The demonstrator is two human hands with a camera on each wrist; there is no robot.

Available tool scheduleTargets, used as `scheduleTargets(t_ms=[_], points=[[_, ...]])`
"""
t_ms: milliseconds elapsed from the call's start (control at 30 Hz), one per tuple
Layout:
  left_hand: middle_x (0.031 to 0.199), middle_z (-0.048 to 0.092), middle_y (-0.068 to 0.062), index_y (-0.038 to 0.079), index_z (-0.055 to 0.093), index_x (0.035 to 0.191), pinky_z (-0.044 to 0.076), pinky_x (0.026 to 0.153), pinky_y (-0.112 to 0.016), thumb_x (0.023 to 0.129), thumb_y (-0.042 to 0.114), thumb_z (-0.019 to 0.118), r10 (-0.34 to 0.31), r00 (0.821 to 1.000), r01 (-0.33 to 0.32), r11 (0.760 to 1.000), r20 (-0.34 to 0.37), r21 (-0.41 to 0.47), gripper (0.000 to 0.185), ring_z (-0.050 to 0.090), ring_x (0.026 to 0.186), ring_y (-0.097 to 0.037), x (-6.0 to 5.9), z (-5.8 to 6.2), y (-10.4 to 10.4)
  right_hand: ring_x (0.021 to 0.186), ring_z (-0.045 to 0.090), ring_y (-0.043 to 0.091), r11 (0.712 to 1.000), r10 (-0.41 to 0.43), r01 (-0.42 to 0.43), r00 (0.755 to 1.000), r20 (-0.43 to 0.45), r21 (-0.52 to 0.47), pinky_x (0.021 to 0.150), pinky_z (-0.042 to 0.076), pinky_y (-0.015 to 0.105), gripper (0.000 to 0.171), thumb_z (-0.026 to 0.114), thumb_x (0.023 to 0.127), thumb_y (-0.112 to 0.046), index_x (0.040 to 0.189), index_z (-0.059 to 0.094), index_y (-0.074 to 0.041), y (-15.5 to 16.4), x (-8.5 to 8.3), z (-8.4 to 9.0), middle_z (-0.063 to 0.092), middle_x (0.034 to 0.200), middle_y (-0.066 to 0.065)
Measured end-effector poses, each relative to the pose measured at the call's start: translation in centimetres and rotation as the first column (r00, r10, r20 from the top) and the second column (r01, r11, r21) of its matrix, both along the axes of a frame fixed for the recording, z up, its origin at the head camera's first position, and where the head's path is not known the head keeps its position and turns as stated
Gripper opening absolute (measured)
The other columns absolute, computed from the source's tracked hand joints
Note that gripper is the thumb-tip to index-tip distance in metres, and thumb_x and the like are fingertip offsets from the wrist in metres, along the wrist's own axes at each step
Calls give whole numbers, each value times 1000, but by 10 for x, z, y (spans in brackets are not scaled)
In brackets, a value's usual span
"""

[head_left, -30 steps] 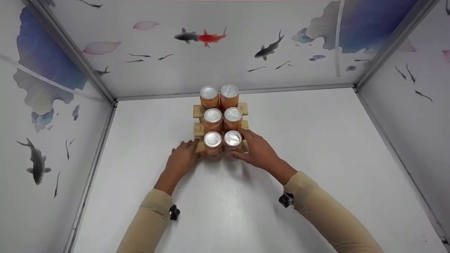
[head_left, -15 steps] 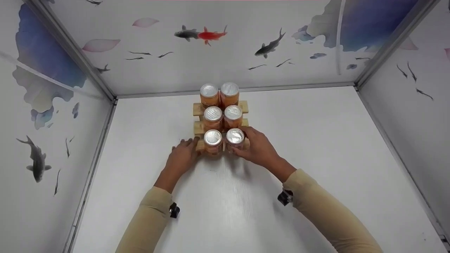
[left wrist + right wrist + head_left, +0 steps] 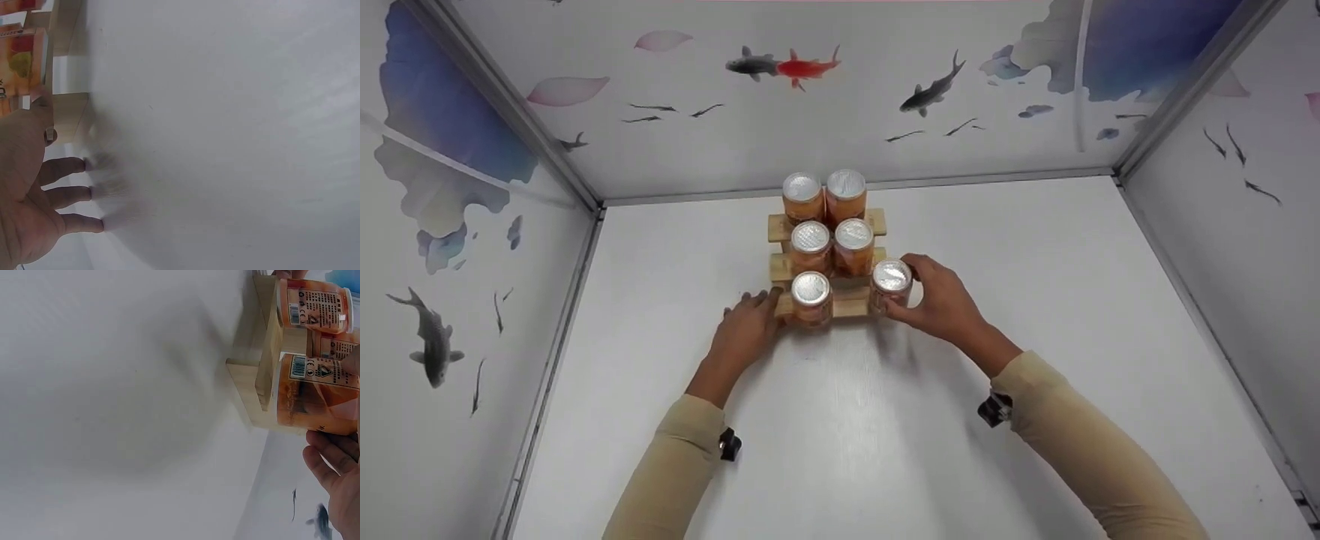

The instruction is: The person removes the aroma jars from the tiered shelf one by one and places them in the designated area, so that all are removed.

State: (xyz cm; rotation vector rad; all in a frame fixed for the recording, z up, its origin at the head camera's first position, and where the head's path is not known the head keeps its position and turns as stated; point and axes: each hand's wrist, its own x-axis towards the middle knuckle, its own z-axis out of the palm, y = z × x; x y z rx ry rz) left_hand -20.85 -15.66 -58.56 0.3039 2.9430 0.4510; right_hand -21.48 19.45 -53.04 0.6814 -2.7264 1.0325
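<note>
A stepped wooden rack [image 3: 851,304] stands at the middle of the white floor. Two orange jars with silver lids sit on its top step [image 3: 802,196], two on the middle step [image 3: 853,241], and one on the left of the lowest step [image 3: 811,296]. My right hand [image 3: 941,301] grips another orange jar [image 3: 891,283] at the right end of the lowest step; in the right wrist view this jar [image 3: 315,396] sits beside the rack [image 3: 264,365]. My left hand [image 3: 750,326] rests against the rack's left end, fingers [image 3: 67,194] straight on the floor.
White walls printed with fish close in the left, back and right sides [image 3: 930,94]. White floor [image 3: 1035,247] stretches on both sides of the rack and in front of it.
My right hand has drawn the lowest step's right jar out to the right, off its spot beside the left jar. The left hand has stayed against the rack.
</note>
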Motion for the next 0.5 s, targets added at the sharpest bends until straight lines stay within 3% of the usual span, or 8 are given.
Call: scheduleTargets(t_ms=[300, 500], points=[[167, 55, -21, 13, 49, 167, 45, 116, -79, 114, 40, 62, 14, 1000, -14, 1000, 8, 8, 61, 49, 156, -51, -1, -2, 1, 114, 73, 37, 995, -99, 99, 995, 25, -18, 97, 62, 59, 67, 91, 91, -25, 142, 60, 6, 29, -15, -2, 74, 129, 22], [167, 54, -23, 12, 49, 167, 44, 117, -80, 114, 40, 62, 11, 1000, -11, 1000, 7, 22, 62, 48, 156, -53, -2, -3, -1, 120, 73, 39, 985, -173, 174, 983, 68, -8, 101, 62, 59, 68, 90, 93, -24, 145, 59, 6, 41, -27, -7, 72, 134, 25]])
